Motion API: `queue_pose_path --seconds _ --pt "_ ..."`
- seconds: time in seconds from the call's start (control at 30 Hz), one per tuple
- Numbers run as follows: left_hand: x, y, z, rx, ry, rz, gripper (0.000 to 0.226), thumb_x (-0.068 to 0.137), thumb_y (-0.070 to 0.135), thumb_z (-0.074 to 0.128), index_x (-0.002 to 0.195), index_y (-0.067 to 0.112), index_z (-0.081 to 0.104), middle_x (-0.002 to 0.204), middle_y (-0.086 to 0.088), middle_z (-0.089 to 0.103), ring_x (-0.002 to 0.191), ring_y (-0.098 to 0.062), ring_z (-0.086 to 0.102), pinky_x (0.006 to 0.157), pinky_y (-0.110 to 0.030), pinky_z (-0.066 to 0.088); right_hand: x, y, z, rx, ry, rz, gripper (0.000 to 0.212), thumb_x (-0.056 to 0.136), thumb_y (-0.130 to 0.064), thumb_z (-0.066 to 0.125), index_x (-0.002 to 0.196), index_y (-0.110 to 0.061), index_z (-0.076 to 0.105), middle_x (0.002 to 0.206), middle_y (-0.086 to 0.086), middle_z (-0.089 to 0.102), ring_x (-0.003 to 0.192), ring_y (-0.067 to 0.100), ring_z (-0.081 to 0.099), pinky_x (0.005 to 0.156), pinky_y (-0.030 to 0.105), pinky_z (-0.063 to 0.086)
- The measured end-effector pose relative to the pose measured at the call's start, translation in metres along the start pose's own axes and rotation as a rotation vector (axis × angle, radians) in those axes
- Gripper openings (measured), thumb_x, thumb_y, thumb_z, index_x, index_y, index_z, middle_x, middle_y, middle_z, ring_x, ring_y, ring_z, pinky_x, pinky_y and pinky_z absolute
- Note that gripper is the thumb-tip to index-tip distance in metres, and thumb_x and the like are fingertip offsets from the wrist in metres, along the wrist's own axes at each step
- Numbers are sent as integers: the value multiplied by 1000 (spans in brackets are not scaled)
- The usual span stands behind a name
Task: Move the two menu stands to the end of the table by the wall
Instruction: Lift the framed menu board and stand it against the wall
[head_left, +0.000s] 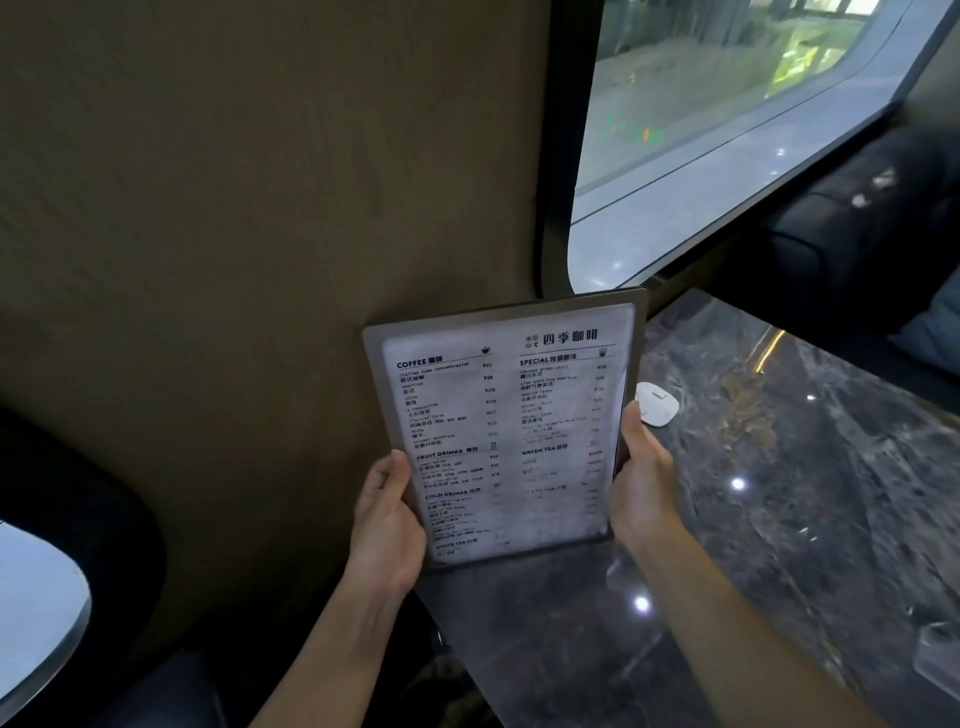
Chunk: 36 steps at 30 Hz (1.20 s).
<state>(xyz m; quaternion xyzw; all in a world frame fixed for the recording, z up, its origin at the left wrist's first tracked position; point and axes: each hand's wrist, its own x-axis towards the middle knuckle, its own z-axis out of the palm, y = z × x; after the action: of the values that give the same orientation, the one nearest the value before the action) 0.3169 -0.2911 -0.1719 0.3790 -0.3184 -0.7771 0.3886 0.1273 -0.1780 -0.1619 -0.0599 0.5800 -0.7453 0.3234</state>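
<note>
A menu stand (506, 431), a grey-framed board with a white printed drinks list, stands nearly upright at the left end of the dark marble table (753, 519), close to the brown wall (260, 234). My left hand (387, 525) grips its lower left edge. My right hand (641, 478) grips its right edge, thumb on the front. Its bottom edge sits at the tabletop or just above it; I cannot tell which. Only this one menu stand shows; whether a second lies directly behind it is hidden.
A small white rounded object (657, 404) lies on the table just right of the menu stand. A large window (727, 130) runs along the far side. A dark seat (857, 249) stands beyond the table, another dark seat (78, 519) at lower left.
</note>
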Motion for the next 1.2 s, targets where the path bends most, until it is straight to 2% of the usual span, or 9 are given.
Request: queue_pose_path --seconds 0.17,0.3,0.47,0.53,0.7,0.83,0.97,1.07,1.2 --pt "-6 2 -18 239 -41 21 37 70 36 65 103 20 60 100 -1 72 95 -16 67 69 -27 55 -4 -5 -12 -161 -9 -9 41 85 -49 51 88 -11 68 85 5 75 77 21 71 59 31 57" --pt "-15 -9 -25 440 31 29 39 82 22 61 120 16 51 109 -5 63 103 -21 61 84 -38 52 -10 1 -33 -377 9 -8 35 87 -48 49 83 -18 66 81 -4 71 75 9 65 59 24 46" --pt "-26 -7 -22 468 25 88 16 91 15 49 106 18 56 98 2 64 77 0 67 56 -19 56 -6 -2 -38 -542 -75 3 30 89 -48 45 83 -24 61 82 -13 66 69 -4 62 54 16 40" --pt "-35 -10 -21 472 42 101 16 91 15 49 106 17 56 98 1 63 76 0 67 58 -22 58 -4 -2 -42 -573 -103 16 30 89 -48 45 82 -24 61 82 -12 66 67 -5 62 50 14 43" --pt "-54 -28 -27 464 183 81 9 89 21 55 93 24 62 96 1 65 91 -14 61 79 -40 50 0 4 -45 -640 -158 92 33 88 -50 46 90 -22 63 93 -6 66 85 10 59 67 33 51" --pt "-67 -45 -40 574 164 104 16 84 12 62 85 28 63 94 0 69 91 -16 65 77 -36 52 -5 15 -52 -628 -243 96 9 89 -36 52 91 -30 58 94 -13 65 78 -4 61 64 16 47" --pt "-69 -53 -56 844 158 119 31 81 4 64 82 34 59 89 6 66 87 -13 62 79 -34 50 -7 21 -63 -752 -264 130 32 88 -20 58 119 -14 54 107 -3 60 91 11 57 78 25 42" --pt "-70 -57 -59 931 138 109 30 80 7 65 81 36 57 87 9 65 81 -6 61 76 -30 51 -9 27 -73 -879 -282 134 36 85 -12 61 121 -10 54 108 2 65 94 15 59 82 27 44" --pt "-69 -61 -59 930 87 116 24 80 11 67 84 33 57 91 9 66 85 -2 61 77 -26 50 -10 35 -80 -835 -428 165 52 83 5 57 129 -14 46 128 2 57 113 14 53 98 30 41"
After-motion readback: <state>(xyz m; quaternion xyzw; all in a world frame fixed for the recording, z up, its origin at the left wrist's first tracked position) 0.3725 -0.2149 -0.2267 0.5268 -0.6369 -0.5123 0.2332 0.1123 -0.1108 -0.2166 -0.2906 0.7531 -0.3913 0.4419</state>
